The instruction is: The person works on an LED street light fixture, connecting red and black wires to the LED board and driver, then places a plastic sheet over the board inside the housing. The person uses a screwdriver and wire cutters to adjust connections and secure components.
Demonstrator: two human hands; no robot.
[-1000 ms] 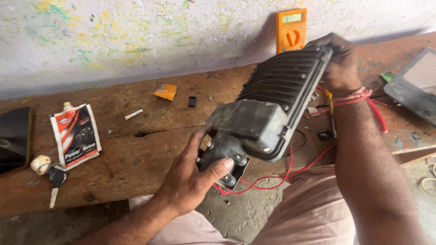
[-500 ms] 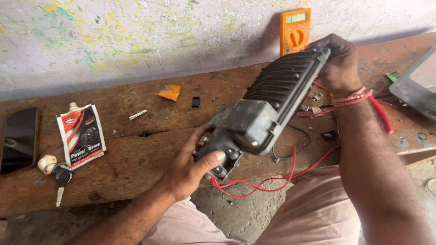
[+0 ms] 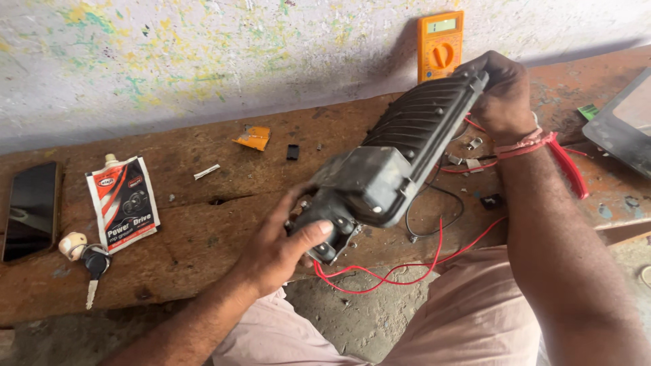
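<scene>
Worn brown wood makes up the counter (image 3: 203,237) under a paint-flecked wall. We hold a dark grey ribbed lamp housing (image 3: 400,156) tilted above its edge: our left hand (image 3: 281,247) grasps the lower bracket end, thumb on top, and our right hand (image 3: 502,91) clenches the upper end. Red wires (image 3: 407,271) trail from it. Behind stands an orange multimeter (image 3: 441,44); off left lie a sachet (image 3: 122,202), key (image 3: 93,268) and phone (image 3: 30,210).
</scene>
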